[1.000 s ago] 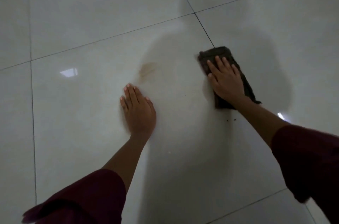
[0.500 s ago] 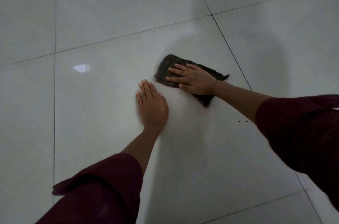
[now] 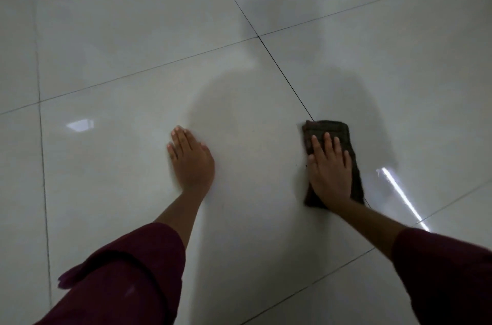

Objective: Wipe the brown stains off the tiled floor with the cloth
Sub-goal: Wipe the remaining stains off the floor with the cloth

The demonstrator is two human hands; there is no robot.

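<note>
The right hand [image 3: 330, 173] lies palm-down on the dark brown cloth [image 3: 332, 133], fingers extended and slightly spread, pressing it flat against the tiled floor [image 3: 133, 40]; no fingers curl around it. The folded cloth lies right of centre, over a dark grout line [image 3: 282, 72]. The left hand [image 3: 193, 162] rests flat and empty on the bare tile, fingers together, well apart from the cloth. Both forearms emerge from maroon sleeves [image 3: 127, 276].

A dark brown cloth [image 3: 330, 129] lies under the right hand [image 3: 330, 173] on glossy off-white floor tiles [image 3: 133, 40] crossed by thin dark grout lines [image 3: 285, 77]. Deep maroon sleeves [image 3: 127, 276] cover both forearms; the left hand [image 3: 191, 162] rests on plain pale tile.
</note>
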